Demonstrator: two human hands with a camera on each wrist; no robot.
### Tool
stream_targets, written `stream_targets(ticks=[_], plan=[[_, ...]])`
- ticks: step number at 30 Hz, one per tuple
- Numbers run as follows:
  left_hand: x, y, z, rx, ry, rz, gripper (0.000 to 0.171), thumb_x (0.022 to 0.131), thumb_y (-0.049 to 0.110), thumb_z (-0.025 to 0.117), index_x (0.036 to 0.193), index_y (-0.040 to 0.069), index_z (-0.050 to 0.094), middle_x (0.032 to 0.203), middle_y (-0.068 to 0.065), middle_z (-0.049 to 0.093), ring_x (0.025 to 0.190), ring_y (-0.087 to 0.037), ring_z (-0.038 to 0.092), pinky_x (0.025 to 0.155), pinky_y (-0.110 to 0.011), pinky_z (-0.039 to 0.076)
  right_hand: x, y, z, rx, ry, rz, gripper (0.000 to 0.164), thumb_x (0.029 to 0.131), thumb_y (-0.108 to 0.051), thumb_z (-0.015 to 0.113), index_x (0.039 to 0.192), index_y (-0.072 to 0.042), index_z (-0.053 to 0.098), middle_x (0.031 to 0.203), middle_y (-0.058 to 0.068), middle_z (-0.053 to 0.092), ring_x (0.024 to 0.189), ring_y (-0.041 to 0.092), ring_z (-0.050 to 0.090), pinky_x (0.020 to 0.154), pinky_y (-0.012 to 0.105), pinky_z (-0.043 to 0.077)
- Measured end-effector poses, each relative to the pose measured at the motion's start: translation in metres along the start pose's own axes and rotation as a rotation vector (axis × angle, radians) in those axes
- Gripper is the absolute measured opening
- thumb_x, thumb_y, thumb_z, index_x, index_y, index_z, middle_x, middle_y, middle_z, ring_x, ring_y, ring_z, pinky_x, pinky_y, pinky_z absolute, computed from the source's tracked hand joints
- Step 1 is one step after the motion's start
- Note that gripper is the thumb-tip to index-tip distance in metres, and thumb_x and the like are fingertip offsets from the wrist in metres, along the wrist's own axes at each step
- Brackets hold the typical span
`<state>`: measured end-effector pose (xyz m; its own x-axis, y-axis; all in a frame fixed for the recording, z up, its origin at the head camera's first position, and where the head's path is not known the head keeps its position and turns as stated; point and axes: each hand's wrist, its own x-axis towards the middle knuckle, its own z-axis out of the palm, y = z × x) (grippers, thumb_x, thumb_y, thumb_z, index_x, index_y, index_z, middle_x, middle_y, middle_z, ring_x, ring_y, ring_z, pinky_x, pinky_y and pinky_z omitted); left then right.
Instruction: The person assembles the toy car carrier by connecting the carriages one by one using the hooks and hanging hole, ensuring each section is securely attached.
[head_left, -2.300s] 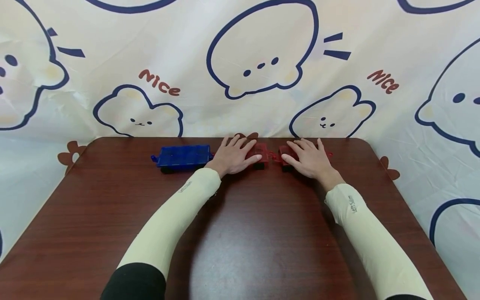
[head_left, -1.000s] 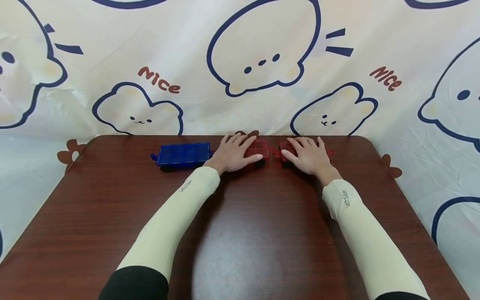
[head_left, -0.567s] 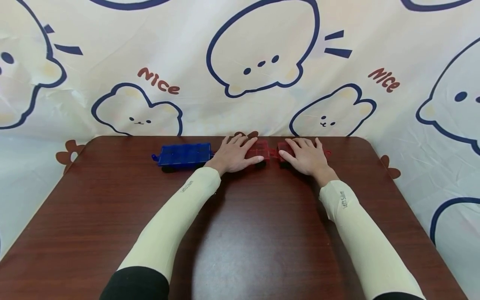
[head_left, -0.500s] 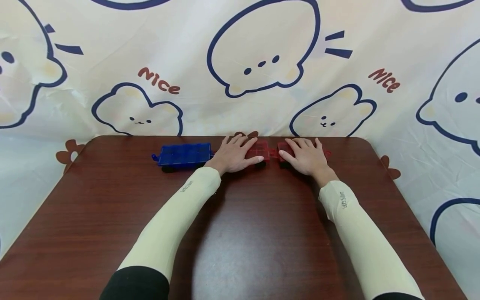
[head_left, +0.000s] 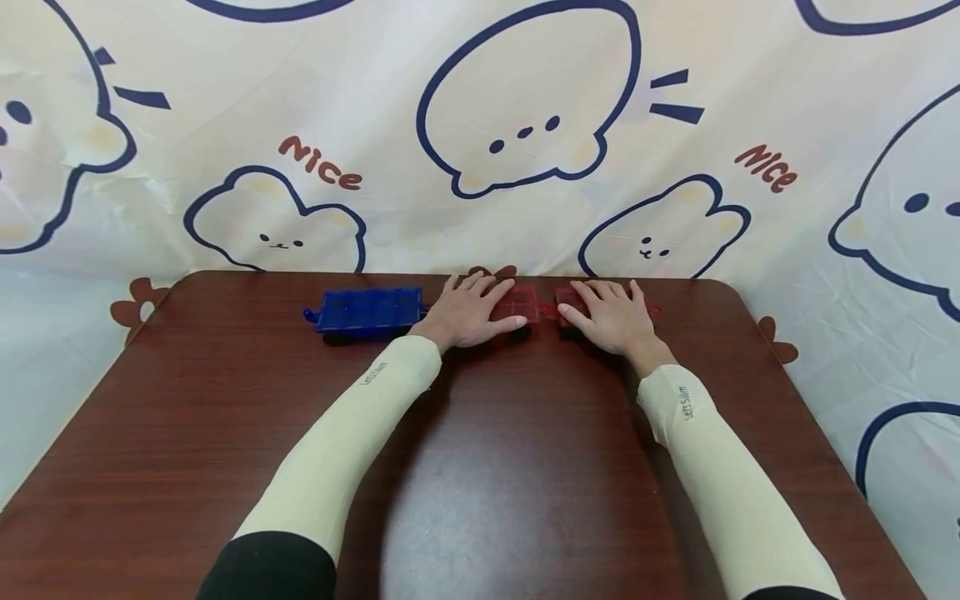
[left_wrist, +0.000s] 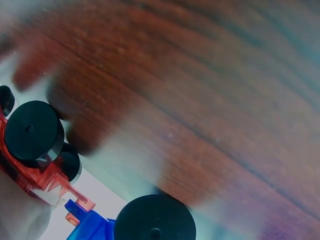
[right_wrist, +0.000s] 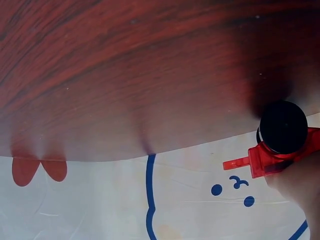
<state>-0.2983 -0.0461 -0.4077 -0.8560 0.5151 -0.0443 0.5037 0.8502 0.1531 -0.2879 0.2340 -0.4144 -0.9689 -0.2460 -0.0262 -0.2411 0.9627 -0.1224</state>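
Note:
Three toy wagons stand in a row along the table's far edge in the head view. The blue wagon [head_left: 367, 312] is leftmost, its hook pointing left. My left hand [head_left: 461, 315] rests on the left red wagon [head_left: 528, 302], fingers spread across its top and thumb stretched along its near side. My right hand [head_left: 615, 317] lies over the right red wagon [head_left: 564, 296] the same way. Red couplers [head_left: 547, 309] meet between the two red wagons. In the left wrist view a red coupler overlaps the blue coupler [left_wrist: 82, 215]. Most of both red bodies is hidden by my hands.
The brown wooden table [head_left: 495, 433] reaches toward me, its far edge just behind the wagons. A white printed cloth [head_left: 480, 225] hangs behind it and along both sides. The right wagon's end hook [right_wrist: 236, 163] juts out freely in the right wrist view.
My right hand and its red wagon have shifted slightly left, narrowing the gap between the two red wagons. My left hand and the blue wagon stay nearly where they were.

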Motion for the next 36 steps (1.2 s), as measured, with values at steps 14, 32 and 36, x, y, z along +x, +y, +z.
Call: stream_targets(ticks=[14, 32, 36], plan=[[-0.0010, -0.0019, -0.0010, -0.001, 0.001, 0.004, 0.093, 0.092, 0.084, 0.023, 0.164, 0.026, 0.021, 0.165, -0.009, 0.028, 0.153, -0.031, 0.017, 0.121, -0.058, 0.007, -0.0002, -0.0035, -0.0024, 0.007, 0.006, 0.001, 0.089, 0.096, -0.078, 0.022, 0.160, -0.018, 0.032, 0.160, 0.016, 0.034, 0.148, 0.040, 0.024, 0.117, 0.068, 0.000], [0.0010, 0.0027, 0.0027, 0.027, -0.017, 0.003, 0.095, 0.089, 0.086, 0.020, 0.164, 0.027, 0.022, 0.164, -0.008, 0.029, 0.153, -0.031, 0.018, 0.121, -0.059, 0.006, -0.0019, 0.0013, 0.0007, 0.006, 0.004, 0.002, 0.088, 0.095, -0.078, 0.023, 0.160, -0.019, 0.032, 0.160, 0.015, 0.034, 0.148, 0.039, 0.024, 0.117, 0.068, -0.001], [0.0012, 0.0007, 0.0013, 0.045, -0.032, -0.008, 0.094, 0.090, 0.086, 0.021, 0.164, 0.027, 0.021, 0.165, -0.008, 0.029, 0.153, -0.031, 0.017, 0.121, -0.059, 0.007, -0.0004, 0.0000, 0.0012, 0.013, 0.005, -0.005, 0.089, 0.095, -0.079, 0.023, 0.160, -0.020, 0.032, 0.161, 0.014, 0.034, 0.148, 0.038, 0.024, 0.117, 0.068, -0.001]])
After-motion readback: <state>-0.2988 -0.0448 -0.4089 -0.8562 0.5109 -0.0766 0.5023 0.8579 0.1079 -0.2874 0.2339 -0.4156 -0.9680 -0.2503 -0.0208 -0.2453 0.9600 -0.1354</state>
